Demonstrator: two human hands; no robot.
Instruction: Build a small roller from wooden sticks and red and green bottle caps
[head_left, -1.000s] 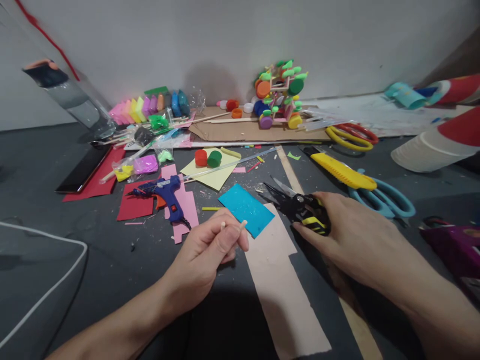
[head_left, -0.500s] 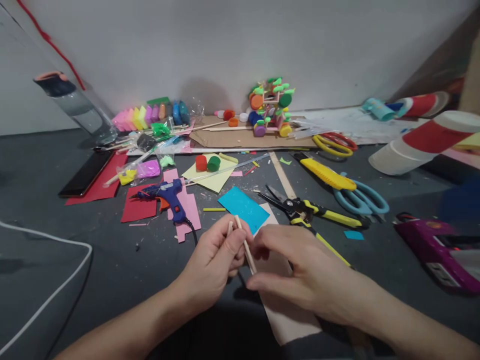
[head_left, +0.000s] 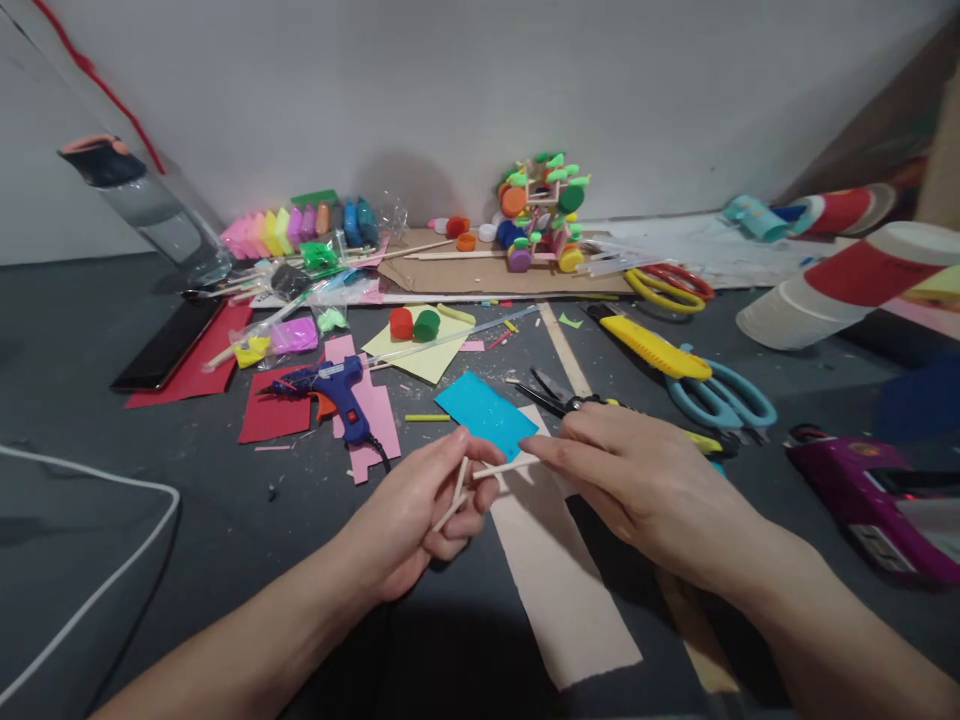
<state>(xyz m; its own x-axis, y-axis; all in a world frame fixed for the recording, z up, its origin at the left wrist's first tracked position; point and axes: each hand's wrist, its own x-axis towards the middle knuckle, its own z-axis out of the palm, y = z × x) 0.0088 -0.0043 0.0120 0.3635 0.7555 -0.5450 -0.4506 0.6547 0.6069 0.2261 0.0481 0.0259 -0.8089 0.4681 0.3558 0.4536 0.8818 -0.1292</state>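
Observation:
Two short wooden sticks (head_left: pixel 452 510) lie across the curled fingers of my left hand (head_left: pixel 420 510), which is palm up. Another short stick (head_left: pixel 502 468) is pinched by its right end in my right hand (head_left: pixel 637 480), its left end close to my left fingers. Under and beyond the hands are a blue paper rectangle (head_left: pixel 486 412) and a long pale card strip (head_left: pixel 570 590). Black and yellow pliers (head_left: pixel 551 392) are partly hidden behind my right hand.
A blue glue gun (head_left: pixel 343 392) rests on pink paper at the left. Light blue scissors (head_left: pixel 724 395), a yellow cutter (head_left: pixel 652 342) and a purple device (head_left: pixel 870 505) are at the right. A colourful stick model (head_left: pixel 544 210) stands at the back.
My right hand has taken one stick, now turned nearly level, and moved slightly up and right. My left fingers have opened somewhat, showing two sticks crossing in them.

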